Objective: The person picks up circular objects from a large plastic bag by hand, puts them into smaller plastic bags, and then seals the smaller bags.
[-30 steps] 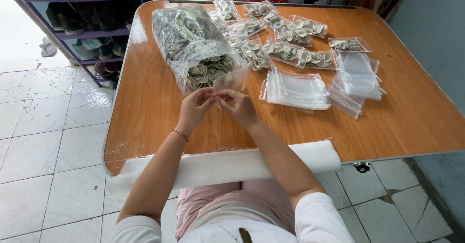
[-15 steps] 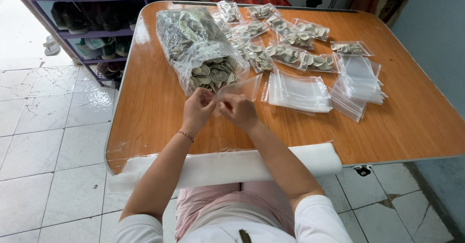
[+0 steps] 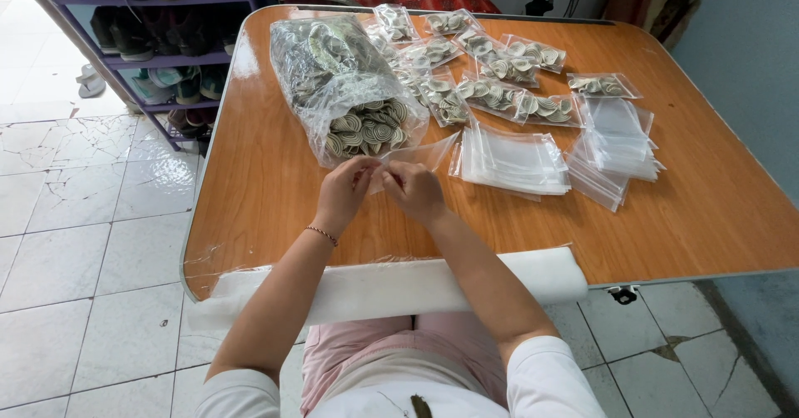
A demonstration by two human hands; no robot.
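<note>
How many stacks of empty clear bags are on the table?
2: one stack of empty clear plastic bags beside the right hand, a second stack farther right. More may be hidden.

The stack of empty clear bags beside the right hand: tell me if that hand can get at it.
Probably yes. The stack of empty clear bags lies just beyond the right hand on bare table, nothing between, though both hands pinch a small clear bag.

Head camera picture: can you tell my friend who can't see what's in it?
Looking down, a person's left hand and right hand pinch a small clear plastic bag over an orange-brown table. Behind it lie a big bag of pale coiled pieces, small filled bags and stacks of empty clear bags.
</note>
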